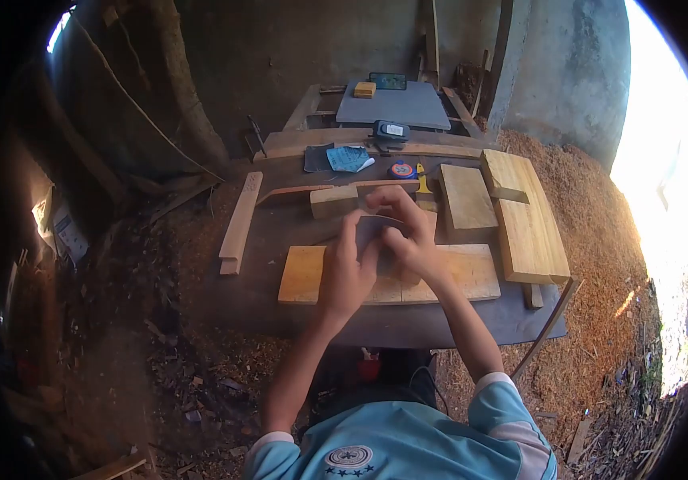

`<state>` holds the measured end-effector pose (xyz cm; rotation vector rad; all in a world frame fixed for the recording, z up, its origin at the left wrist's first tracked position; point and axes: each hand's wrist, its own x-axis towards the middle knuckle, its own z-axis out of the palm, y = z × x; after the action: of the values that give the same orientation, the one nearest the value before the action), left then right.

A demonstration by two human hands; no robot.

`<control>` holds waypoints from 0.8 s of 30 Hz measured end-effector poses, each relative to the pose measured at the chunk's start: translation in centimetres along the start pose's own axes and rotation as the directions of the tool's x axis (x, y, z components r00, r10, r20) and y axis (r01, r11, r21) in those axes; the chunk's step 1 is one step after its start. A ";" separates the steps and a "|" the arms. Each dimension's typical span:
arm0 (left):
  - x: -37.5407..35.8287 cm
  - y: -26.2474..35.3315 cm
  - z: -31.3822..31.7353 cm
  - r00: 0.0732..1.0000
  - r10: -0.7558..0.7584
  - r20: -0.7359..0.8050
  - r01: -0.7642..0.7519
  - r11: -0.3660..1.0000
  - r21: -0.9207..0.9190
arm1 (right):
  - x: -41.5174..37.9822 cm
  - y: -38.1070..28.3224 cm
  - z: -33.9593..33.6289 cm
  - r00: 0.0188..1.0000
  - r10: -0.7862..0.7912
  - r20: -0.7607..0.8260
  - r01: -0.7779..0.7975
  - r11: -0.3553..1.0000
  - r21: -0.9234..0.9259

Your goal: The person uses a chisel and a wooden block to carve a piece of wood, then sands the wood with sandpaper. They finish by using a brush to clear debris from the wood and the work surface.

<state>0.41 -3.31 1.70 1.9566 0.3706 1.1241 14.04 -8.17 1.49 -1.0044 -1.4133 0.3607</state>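
Observation:
Both hands are raised over the middle of the workbench, close together. Between them bends a dark grey sheet of sandpaper (371, 229), its upper edge curved. My left hand (348, 260) grips its left side, fingers pointing up. My right hand (414, 240) curls round the other side, with the thumb against the sheet. Under the hands lies a pale wooden board (464, 270), partly hidden by them. Just beyond the hands sits a small wood block (333, 202); part of another block shows behind my right hand.
On the workbench (200, 300) lie a notched wood strip (241, 220), a flat block (468, 197) and a thick notched board (524, 216). Farther back are a blue sheet (349, 158), a tape measure (401, 170) and a black device (391, 130). Wood shavings (600, 280) cover the ground.

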 end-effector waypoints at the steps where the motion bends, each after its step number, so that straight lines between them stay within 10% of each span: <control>1: 0.1 0.5 -0.1 0.999 0.044 -0.029 -0.040 0.993 0.114 | 0.2 0.1 0.3 1.000 0.029 -0.004 -0.029 0.999 0.022; 5: 1.7 -0.3 -2.3 0.991 0.137 -0.005 -0.113 0.832 0.543 | 2.2 0.9 -2.0 0.993 0.116 -0.026 -0.116 0.993 -0.007; 7: 3.3 -0.7 -4.3 0.988 -0.131 -0.087 0.157 0.835 0.527 | 2.6 3.6 -6.0 0.973 0.199 -0.115 -0.200 0.980 0.005; 10: 4.8 -7.9 -7.8 0.994 -0.100 -0.046 0.106 0.771 0.628 | 2.2 8.7 -11.5 0.824 0.393 -0.408 -0.533 0.782 -0.324; 12: 5.2 -10.6 -8.6 0.979 -0.202 0.000 0.150 0.726 0.671 | 1.7 11.7 -12.0 0.864 0.432 -0.258 -0.491 0.616 -0.616; 15: 4.7 -9.1 -6.3 0.994 0.076 0.076 -0.107 0.757 0.644 | 2.2 14.3 -10.8 0.752 0.617 -0.234 -0.557 0.405 -0.725; 19: 2.6 -3.6 0.0 0.877 -0.079 0.474 0.029 0.993 0.112 | 2.6 20.1 -9.7 0.756 0.507 -0.415 -0.589 0.250 -0.768; 24: 0.7 -8.4 7.7 0.886 -0.012 0.463 0.019 1.000 -0.011 | 3.9 17.6 -13.0 0.732 0.613 -0.297 -0.614 0.403 -0.679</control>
<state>8.25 -1.73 -6.40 2.1259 0.1170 0.6109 32.71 -0.06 -7.28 -2.2640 -1.1194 0.3019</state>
